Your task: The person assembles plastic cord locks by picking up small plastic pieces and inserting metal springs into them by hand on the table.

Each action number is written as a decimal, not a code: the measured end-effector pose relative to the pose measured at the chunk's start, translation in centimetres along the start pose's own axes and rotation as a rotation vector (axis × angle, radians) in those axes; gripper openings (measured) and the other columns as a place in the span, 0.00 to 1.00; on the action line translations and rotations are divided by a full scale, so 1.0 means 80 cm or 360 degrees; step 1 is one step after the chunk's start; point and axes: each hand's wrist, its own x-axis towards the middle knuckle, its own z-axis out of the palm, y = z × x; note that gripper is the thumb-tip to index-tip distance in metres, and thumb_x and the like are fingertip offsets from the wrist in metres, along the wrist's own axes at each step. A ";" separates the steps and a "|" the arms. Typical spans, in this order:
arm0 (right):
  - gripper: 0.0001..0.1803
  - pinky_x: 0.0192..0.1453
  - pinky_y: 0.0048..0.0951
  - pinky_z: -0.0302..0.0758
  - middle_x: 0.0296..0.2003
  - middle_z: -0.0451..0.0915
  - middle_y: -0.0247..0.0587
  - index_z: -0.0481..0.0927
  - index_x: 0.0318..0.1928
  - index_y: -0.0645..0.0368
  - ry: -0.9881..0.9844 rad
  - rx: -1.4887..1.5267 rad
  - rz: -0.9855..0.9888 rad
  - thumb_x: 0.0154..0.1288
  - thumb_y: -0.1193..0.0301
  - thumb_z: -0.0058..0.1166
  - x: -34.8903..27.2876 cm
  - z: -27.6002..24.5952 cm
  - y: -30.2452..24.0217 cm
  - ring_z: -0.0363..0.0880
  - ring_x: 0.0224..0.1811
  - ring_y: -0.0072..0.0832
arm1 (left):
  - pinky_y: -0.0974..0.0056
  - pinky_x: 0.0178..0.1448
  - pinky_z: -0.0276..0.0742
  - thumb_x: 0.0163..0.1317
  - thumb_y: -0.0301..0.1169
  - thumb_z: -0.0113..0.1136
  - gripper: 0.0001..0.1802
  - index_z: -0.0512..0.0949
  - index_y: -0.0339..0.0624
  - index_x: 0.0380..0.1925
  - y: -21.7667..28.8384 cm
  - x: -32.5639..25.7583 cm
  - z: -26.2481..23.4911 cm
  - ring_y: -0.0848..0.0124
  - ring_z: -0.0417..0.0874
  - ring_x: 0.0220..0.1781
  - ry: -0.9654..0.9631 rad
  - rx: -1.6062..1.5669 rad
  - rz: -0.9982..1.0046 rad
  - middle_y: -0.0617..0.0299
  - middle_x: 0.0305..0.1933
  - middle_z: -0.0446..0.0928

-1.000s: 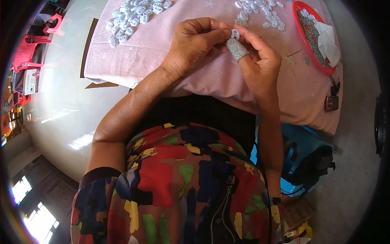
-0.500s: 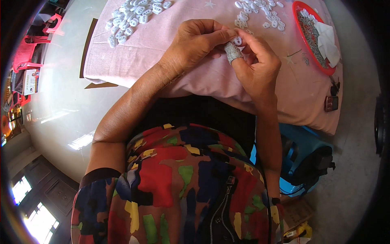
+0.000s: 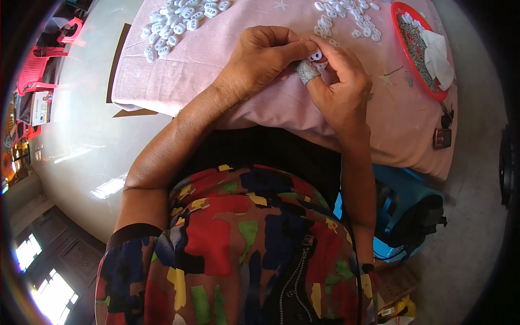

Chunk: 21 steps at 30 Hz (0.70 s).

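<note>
A small white plastic piece (image 3: 316,55) sits pinched between both hands just above the centre of the frame, over the pink cloth (image 3: 227,81) that covers the table. It looks light, hard and smooth, so it would likely slip if gripped loosely; its size leaves room only for fingertip contact on its edges. The left hand (image 3: 260,59) closes its fingers on the piece from the left, and the right hand (image 3: 338,86) closes on it from the right, with a grey fabric cot (image 3: 307,71) on one of its fingers just below the piece, probably adding friction. Whether the piece has holes or a seam cannot be told at this size. To the upper left of the hands a heap of similar white pieces (image 3: 181,19) lies on the cloth, and a looser scatter (image 3: 346,19) lies at the upper middle. At the upper right a red tray (image 3: 403,51) holds small dark parts and a white rag (image 3: 436,54).
</note>
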 end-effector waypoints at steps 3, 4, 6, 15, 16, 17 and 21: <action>0.20 0.48 0.39 0.79 0.41 0.84 0.47 0.82 0.48 0.62 0.0002 -0.0010 -0.0040 0.51 0.76 0.64 0.000 0.001 0.000 0.83 0.43 0.45 | 0.77 0.31 0.68 0.66 0.36 0.65 0.10 0.85 0.40 0.39 -0.001 0.003 -0.003 0.83 0.72 0.28 -0.0034 0.0015 0.0017 0.70 0.32 0.80; 0.20 0.48 0.39 0.79 0.41 0.84 0.47 0.82 0.48 0.62 -0.0007 -0.0021 -0.0042 0.52 0.76 0.64 0.000 0.001 -0.001 0.83 0.43 0.45 | 0.77 0.31 0.68 0.66 0.36 0.65 0.10 0.85 0.40 0.39 0.001 0.002 -0.003 0.83 0.72 0.28 -0.0032 0.0015 0.0018 0.70 0.32 0.80; 0.19 0.48 0.39 0.79 0.41 0.83 0.47 0.82 0.48 0.61 -0.0016 -0.0033 -0.0045 0.52 0.76 0.64 0.001 -0.001 -0.002 0.83 0.43 0.44 | 0.78 0.32 0.68 0.66 0.35 0.65 0.10 0.85 0.40 0.39 0.006 0.001 -0.004 0.84 0.73 0.28 -0.0036 0.0000 -0.0057 0.70 0.33 0.81; 0.19 0.47 0.38 0.79 0.39 0.83 0.44 0.82 0.48 0.60 -0.0101 -0.0090 -0.0139 0.52 0.76 0.64 0.009 -0.010 -0.001 0.82 0.42 0.43 | 0.77 0.34 0.70 0.66 0.37 0.64 0.11 0.85 0.41 0.39 0.014 0.000 -0.008 0.83 0.76 0.33 -0.0058 -0.0001 -0.0149 0.69 0.34 0.81; 0.18 0.46 0.38 0.79 0.38 0.82 0.44 0.82 0.47 0.60 -0.0121 -0.0146 -0.0181 0.52 0.76 0.64 0.012 -0.012 -0.002 0.82 0.42 0.42 | 0.77 0.34 0.70 0.66 0.37 0.64 0.11 0.85 0.41 0.39 0.015 0.000 -0.008 0.83 0.76 0.33 -0.0057 0.0000 -0.0148 0.69 0.34 0.81; 0.18 0.45 0.38 0.79 0.37 0.82 0.43 0.82 0.46 0.60 -0.0142 -0.0202 -0.0222 0.52 0.75 0.64 0.014 -0.014 -0.003 0.82 0.41 0.42 | 0.77 0.34 0.70 0.65 0.37 0.64 0.11 0.85 0.41 0.39 0.016 -0.001 -0.008 0.83 0.76 0.34 -0.0062 0.0003 -0.0147 0.69 0.34 0.81; 0.16 0.43 0.39 0.79 0.35 0.81 0.42 0.82 0.44 0.60 -0.0167 -0.0219 -0.0264 0.53 0.75 0.64 0.019 -0.014 -0.003 0.82 0.39 0.42 | 0.77 0.34 0.70 0.65 0.37 0.65 0.11 0.85 0.41 0.40 0.015 0.000 -0.010 0.83 0.77 0.34 -0.0088 0.0012 -0.0151 0.69 0.35 0.82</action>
